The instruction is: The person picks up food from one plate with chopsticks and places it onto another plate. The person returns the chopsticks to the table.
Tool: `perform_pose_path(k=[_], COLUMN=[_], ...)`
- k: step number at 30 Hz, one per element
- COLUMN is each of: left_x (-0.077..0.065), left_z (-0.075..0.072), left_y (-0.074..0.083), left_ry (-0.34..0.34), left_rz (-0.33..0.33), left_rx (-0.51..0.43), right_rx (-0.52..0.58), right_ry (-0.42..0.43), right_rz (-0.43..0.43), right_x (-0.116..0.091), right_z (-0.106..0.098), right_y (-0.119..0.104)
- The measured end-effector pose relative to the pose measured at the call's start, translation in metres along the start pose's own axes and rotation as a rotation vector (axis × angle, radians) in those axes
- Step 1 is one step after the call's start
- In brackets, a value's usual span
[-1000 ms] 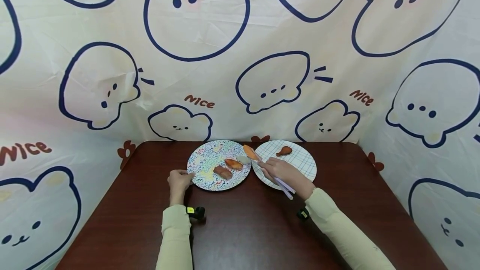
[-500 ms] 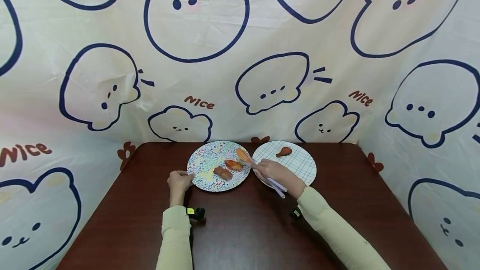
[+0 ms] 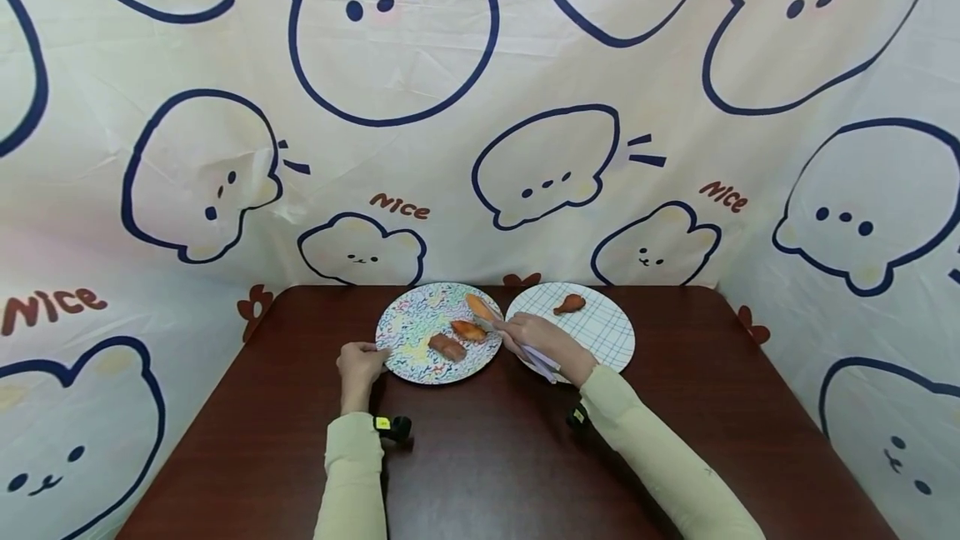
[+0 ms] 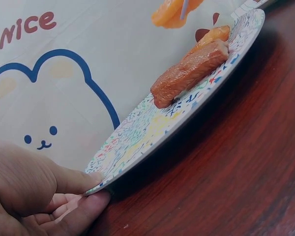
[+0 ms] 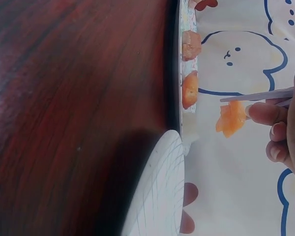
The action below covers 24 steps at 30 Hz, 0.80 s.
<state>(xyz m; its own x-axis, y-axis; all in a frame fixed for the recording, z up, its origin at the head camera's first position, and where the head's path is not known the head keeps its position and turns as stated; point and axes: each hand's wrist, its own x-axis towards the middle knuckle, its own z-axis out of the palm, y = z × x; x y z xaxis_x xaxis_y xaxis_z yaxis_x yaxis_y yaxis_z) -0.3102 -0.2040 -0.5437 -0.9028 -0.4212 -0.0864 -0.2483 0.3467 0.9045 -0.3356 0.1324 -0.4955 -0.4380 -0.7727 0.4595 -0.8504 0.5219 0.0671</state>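
My left hand (image 3: 360,369) pinches the near-left rim of a multicoloured speckled plate (image 3: 405,323) between thumb and fingers; the left wrist view shows this grip closely. My right hand (image 3: 540,342) holds pale purple chopsticks (image 5: 265,96). Between their tips is an orange piece of food (image 5: 231,119), held above the right part of the speckled plate. On that plate lie a brown chunk of meat (image 3: 447,347) and a glazed orange-brown piece (image 3: 469,331). A pale, whitish piece (image 5: 190,129) shows near the plate's right side in the right wrist view.
A white plate with a grid pattern (image 3: 607,327) stands close at the right, partly under my right hand, with a drumstick (image 3: 570,303) on it. Both plates are near the far edge of the dark wooden table (image 3: 480,457). A printed cloth (image 3: 450,157) hangs behind.
My right hand has moved left with the chopsticks, bringing the orange piece from between the two plates to over the speckled plate. My left hand keeps its hold on the rim.
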Motion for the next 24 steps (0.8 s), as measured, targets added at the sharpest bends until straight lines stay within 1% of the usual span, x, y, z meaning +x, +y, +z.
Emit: perform_pose_path(k=[2,6,9,11,13,17,20,24], left_x=[0.0,-0.002,-0.003,-0.003,-0.002,-0.002,-0.001,-0.001], left_z=[0.0,-0.001,-0.001,-0.001,0.0,0.001,0.001,0.001], left_y=[0.0,-0.001,-0.001,0.0,0.0,0.001,0.001,0.0], left_ry=[0.001,-0.004,-0.008,-0.007,-0.005,0.003,0.01,0.013], left_rz=[-0.003,0.004,0.011,0.013,0.014,0.013,0.014,0.009], left_rx=[-0.004,-0.003,-0.006,-0.002,-0.003,-0.005,-0.012,-0.003], right_rx=[0.017,0.063,0.065,0.064,0.041,0.068,0.11,0.156], right_ry=[-0.016,-0.1,-0.165,-0.187,-0.185,-0.164,-0.159,-0.162], right_rz=[0.023,0.086,0.108,0.122,0.123,0.163,0.189,0.201], right_x=[0.003,0.01,0.017,0.02,0.023,0.027,0.028,0.026], right_z=[0.002,0.003,0.004,0.005,0.005,0.005,0.006,0.008], right_y=[0.0,0.002,0.003,0.004,0.005,0.005,0.007,0.009])
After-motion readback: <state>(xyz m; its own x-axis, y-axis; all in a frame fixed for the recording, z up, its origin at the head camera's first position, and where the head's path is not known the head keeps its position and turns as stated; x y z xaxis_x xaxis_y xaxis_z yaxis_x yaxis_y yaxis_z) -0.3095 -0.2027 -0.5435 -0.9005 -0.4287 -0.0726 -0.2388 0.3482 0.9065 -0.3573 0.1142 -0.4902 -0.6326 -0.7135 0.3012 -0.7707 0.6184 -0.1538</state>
